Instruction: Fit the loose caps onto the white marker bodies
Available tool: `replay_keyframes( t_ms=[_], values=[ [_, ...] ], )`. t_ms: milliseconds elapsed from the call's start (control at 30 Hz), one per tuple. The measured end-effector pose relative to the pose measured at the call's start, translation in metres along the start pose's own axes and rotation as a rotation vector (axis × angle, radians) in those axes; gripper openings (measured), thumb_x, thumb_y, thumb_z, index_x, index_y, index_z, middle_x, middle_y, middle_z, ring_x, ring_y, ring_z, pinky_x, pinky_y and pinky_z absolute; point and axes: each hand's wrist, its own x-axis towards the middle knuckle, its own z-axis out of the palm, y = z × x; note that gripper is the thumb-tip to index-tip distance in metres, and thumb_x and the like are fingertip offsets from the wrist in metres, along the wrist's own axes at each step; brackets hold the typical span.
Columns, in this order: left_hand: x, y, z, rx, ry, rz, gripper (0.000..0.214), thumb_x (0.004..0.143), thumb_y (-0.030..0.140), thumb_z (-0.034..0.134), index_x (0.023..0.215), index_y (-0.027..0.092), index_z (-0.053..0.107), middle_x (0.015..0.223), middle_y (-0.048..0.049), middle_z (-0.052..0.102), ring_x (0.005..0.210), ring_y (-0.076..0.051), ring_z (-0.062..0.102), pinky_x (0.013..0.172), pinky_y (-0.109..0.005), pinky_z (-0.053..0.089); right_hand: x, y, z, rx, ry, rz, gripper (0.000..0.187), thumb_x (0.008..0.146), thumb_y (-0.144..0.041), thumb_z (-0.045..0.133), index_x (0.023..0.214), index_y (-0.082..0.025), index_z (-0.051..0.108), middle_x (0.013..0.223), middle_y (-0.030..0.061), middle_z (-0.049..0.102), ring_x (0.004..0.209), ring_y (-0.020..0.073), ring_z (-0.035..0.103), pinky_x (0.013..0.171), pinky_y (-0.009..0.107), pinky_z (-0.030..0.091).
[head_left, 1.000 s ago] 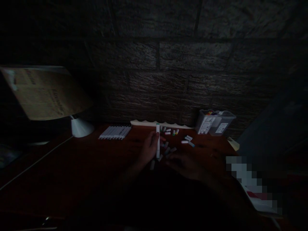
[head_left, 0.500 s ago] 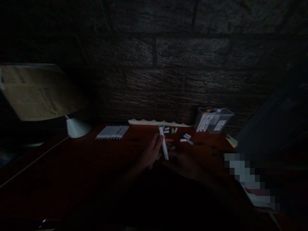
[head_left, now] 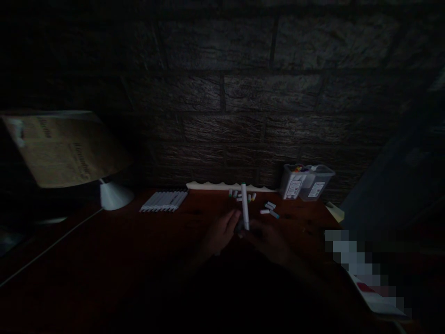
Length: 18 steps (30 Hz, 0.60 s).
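Your right hand (head_left: pixel 269 239) pinches the lower end of a slim white marker with a green-tinted tip (head_left: pixel 245 206), its thumb and fingers appearing closed round the barrel. The marker stands nearly upright between your hands, over the dark reddish-brown wooden table (head_left: pixel 194 232). Your left hand (head_left: pixel 221 232) is just beside the marker's lower part, thumb raised; its other fingers are lost in shadow, so you cannot tell from here whether they are holding anything.

A smooth round barrel like this would probably twist under a loose pinch — press it evenly between thumb and fingertips, and hold your left palm near as a support. Leave the upper end uncovered, so its colour can be read in this dim light. Mind your knuckles around the small loose items on the wood, which look ready to roll.

To the right of the marker and a little beyond it lies a loose group of short white and grey cylinders (head_left: pixel 274 214), some with coloured ends. Behind the marker is another scatter of short coloured-end cylinders (head_left: pixel 253 196). Well to its left, a neat row of white markers (head_left: pixel 165 200) lies side by side. Farther off, behind and right of it, stand two clear plastic boxes with white labels (head_left: pixel 317 185) — one with pens inside. Beyond everything rises the dark rough brick wall (head_left: pixel 271 88).
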Motion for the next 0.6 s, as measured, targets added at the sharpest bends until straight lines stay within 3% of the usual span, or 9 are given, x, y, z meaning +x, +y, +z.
replay_keyframes(
  t_ms=[167,333,600],
  values=[
    [0.0003,-0.0008,0.0000,0.004,-0.009,0.015,0.038,0.100,0.042,0.032,0.100,0.021,0.063,0.095,-0.0049,0.069,0.089,-0.018,0.064,0.082,-0.027,0.046,0.0053,0.0051,-0.0059,0.026,0.193,0.034,0.034,0.089,-0.051,0.055,0.091,-0.018,0.066,0.073,-0.0001,0.065,0.058,0.0117,0.058,0.051,0.023,0.046],
    [0.0015,-0.0051,0.0008,0.056,-0.006,0.024,0.036,0.100,0.041,0.034,0.096,0.020,0.063,0.090,-0.0044,0.068,0.084,-0.017,0.063,0.077,-0.026,0.046,0.0056,0.0035,-0.0088,0.039,0.203,0.013,0.032,0.089,-0.048,0.055,0.096,-0.019,0.066,0.078,0.0014,0.068,0.063,0.0132,0.061,0.055,0.023,0.047],
    [0.0011,-0.0029,0.0030,0.072,-0.061,0.045,0.036,0.101,0.040,0.033,0.093,0.020,0.062,0.088,-0.0038,0.067,0.083,-0.017,0.063,0.076,-0.026,0.045,0.0059,0.0005,-0.0066,-0.043,0.224,-0.035,0.029,0.089,-0.046,0.057,0.087,-0.019,0.067,0.079,0.0019,0.069,0.069,0.0141,0.062,0.063,0.025,0.048]
  ],
)
